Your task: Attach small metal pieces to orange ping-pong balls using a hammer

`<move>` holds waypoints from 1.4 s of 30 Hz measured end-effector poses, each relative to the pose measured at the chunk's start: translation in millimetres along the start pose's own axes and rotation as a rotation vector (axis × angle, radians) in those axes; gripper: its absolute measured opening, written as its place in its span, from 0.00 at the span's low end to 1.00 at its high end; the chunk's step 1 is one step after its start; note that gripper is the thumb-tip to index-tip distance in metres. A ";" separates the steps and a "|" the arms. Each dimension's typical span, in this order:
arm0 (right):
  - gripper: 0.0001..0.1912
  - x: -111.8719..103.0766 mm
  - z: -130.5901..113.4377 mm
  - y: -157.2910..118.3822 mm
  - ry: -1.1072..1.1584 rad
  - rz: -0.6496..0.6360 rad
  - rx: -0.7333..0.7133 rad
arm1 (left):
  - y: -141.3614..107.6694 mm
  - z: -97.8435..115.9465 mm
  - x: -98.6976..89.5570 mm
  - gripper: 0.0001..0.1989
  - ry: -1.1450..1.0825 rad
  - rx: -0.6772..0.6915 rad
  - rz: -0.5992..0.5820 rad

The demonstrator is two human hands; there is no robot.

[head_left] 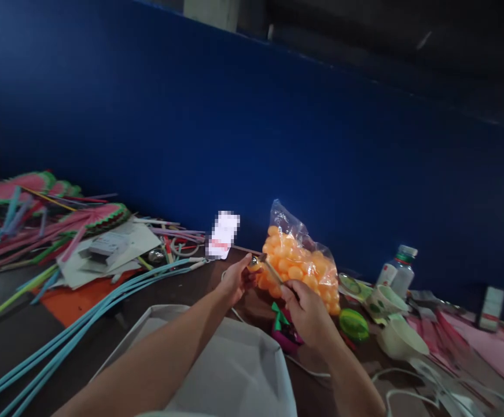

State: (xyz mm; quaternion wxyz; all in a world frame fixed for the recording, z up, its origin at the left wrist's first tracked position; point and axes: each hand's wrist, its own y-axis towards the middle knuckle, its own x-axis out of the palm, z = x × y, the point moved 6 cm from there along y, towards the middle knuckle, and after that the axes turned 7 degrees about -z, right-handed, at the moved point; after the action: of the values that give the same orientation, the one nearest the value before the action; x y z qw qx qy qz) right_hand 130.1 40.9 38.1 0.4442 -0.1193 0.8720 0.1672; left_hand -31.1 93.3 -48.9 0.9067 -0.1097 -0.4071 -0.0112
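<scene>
My left hand is closed in a pinch around a small, shiny yellowish piece that is too small to name. My right hand grips a thin, tan-handled tool whose darker tip reaches the piece; it looks like a small brush, but the tip is blurred. Right behind both hands stands a clear plastic bag of orange balls. Below the right hand lies a purple item with a green ribbon. Under my forearms is a pale grey box.
Light-blue tubes, papers and watermelon-patterned pieces crowd the left. A lit phone leans near the blue wall. To the right are a green oval container, white cups, a bottle and white cables.
</scene>
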 end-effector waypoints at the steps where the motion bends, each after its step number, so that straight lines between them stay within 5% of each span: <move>1: 0.16 -0.1 0.6 0.1 0.004 0.001 0.013 | 0.5 -0.2 -0.8 0.13 -0.004 0.004 0.003; 42: 0.15 0.9 -3.2 -0.7 0.098 -0.031 -0.022 | -5.4 -2.3 2.5 0.11 0.026 -0.006 0.090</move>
State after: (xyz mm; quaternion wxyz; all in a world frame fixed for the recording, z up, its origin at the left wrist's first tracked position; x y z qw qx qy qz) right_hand 127.5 39.0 39.0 0.4020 -0.1458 0.8890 0.1637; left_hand -28.3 87.8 -47.5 0.9112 -0.1307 -0.3897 0.0271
